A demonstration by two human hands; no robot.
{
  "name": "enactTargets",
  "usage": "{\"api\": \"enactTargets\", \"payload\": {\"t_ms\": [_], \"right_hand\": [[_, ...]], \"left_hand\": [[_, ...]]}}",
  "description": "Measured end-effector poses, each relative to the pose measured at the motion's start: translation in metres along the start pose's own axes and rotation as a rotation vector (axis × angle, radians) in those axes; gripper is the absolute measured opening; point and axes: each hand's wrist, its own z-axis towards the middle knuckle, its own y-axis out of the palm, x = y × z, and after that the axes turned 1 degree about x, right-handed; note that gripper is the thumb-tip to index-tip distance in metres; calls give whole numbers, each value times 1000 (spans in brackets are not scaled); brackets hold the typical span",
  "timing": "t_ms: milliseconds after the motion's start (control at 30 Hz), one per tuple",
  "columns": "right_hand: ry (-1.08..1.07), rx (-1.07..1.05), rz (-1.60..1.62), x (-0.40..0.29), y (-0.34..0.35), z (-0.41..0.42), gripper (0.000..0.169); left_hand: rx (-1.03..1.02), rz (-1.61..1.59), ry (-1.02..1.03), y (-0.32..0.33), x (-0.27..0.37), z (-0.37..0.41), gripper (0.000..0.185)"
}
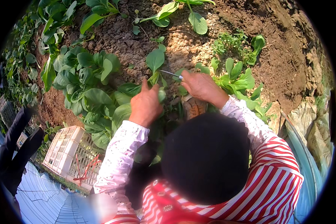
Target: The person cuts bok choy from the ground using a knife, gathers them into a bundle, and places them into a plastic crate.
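Note:
My left hand (146,102) pinches the lower stems of a small leafy green plant (155,60), whose broad leaf points away from me. In my right hand (200,85) is a small knife (170,73), its thin metal blade pointing left towards the plant's stems. Whether the blade touches them, I cannot tell. Larger leafy greens (98,98) stand left of my left hand, with some leaves beside its fingers. More leafy greens (238,79) grow just right of my right hand. Its handle is mostly hidden in my fingers.
A shoe (194,107) rests on the soil below my right hand. At the lower left stands a pale plastic crate (64,151) with red string (85,170). Another person's dark-clothed legs (19,142) are at the far left. Blue plastic sheeting (302,156) lies at the right.

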Motion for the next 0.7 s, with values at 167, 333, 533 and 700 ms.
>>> {"api": "enactTargets", "payload": {"t_ms": [167, 333, 533, 700], "right_hand": [[54, -116, 51, -3, -2, 6, 25], [67, -136, 49, -6, 4, 10, 26], [88, -12, 206, 12, 4, -13, 24], [183, 120, 1371, 8, -7, -4, 35]], "left_hand": [[64, 32, 35, 6, -3, -1, 54], [96, 3, 71, 13, -6, 1, 45], [74, -111, 155, 3, -11, -10, 54], [94, -445, 348, -26, -18, -31, 67]]}}
